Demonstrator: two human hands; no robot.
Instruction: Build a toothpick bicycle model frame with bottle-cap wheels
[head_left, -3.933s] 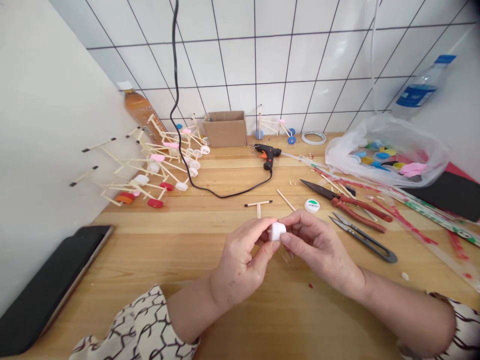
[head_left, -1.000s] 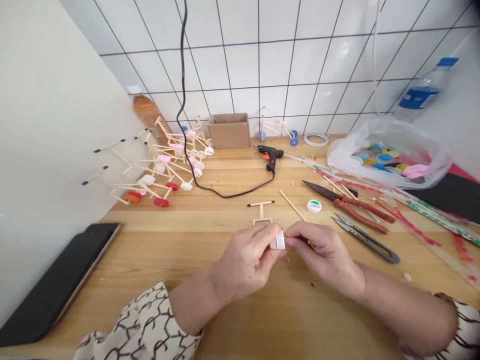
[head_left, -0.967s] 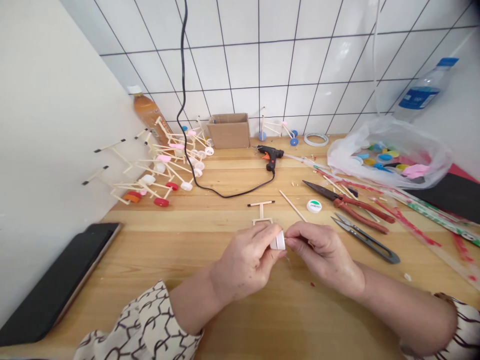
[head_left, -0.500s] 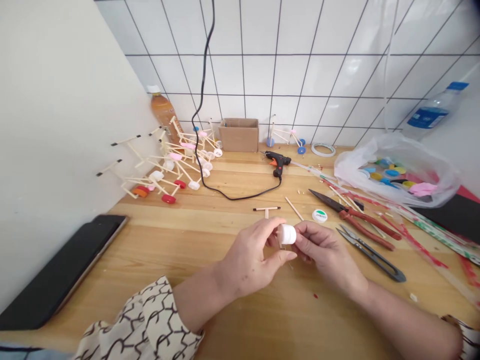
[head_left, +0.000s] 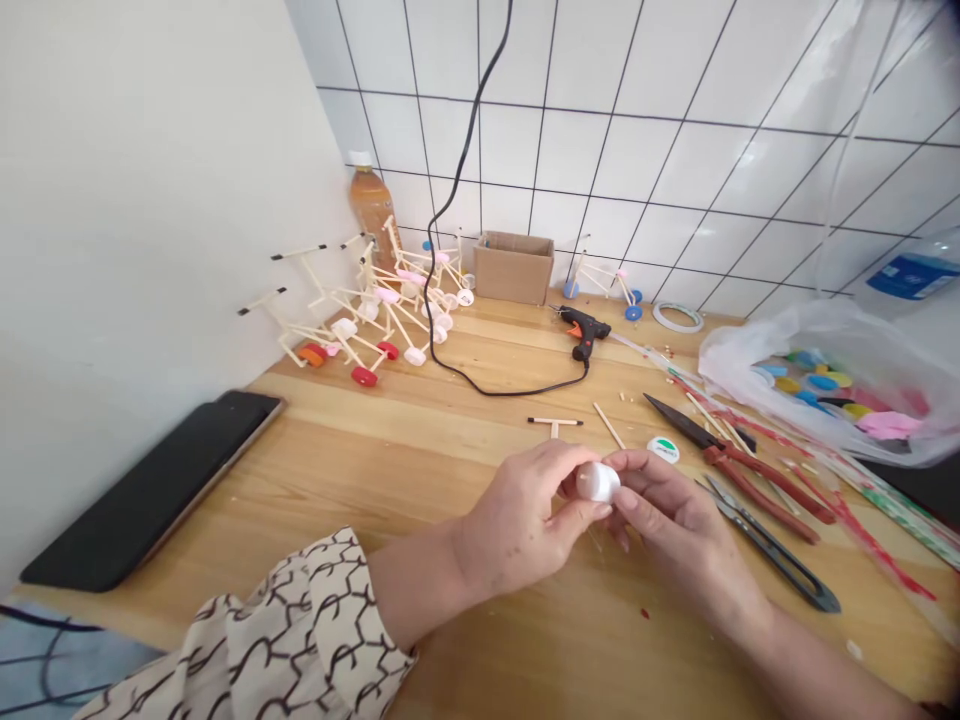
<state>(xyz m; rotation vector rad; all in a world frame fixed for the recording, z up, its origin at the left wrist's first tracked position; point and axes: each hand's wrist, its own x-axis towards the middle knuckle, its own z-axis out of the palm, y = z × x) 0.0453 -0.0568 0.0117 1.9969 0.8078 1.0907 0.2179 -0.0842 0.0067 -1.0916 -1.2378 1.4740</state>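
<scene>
Between my two hands is a pair of white bottle caps [head_left: 598, 482], pressed together on their sides. My left hand [head_left: 529, 510] pinches them from the left with thumb and fingers. From the right, the fingertips of my right hand [head_left: 671, 530] close on the same caps. Just beyond my left fingers lies a T-shaped piece of sticks [head_left: 555, 422] with dark tips; its lower end is hidden behind the hand. A loose stick [head_left: 609, 425] and a white cap with a green mark [head_left: 664, 449] rest near my right hand.
A black glue gun [head_left: 581, 328] with its cord lies behind. Pliers [head_left: 739, 465] and thread snips [head_left: 772, 545] are on the right, before a plastic bag of caps [head_left: 817, 385]. Stick-and-cap models [head_left: 375, 310], a cardboard box [head_left: 514, 268] and a phone [head_left: 150, 490] stand or lie left and back.
The view has swung left, so everything appears shifted to the right. My left thumb has closed in against the white caps, which are turned slightly; both hands stay on them.
</scene>
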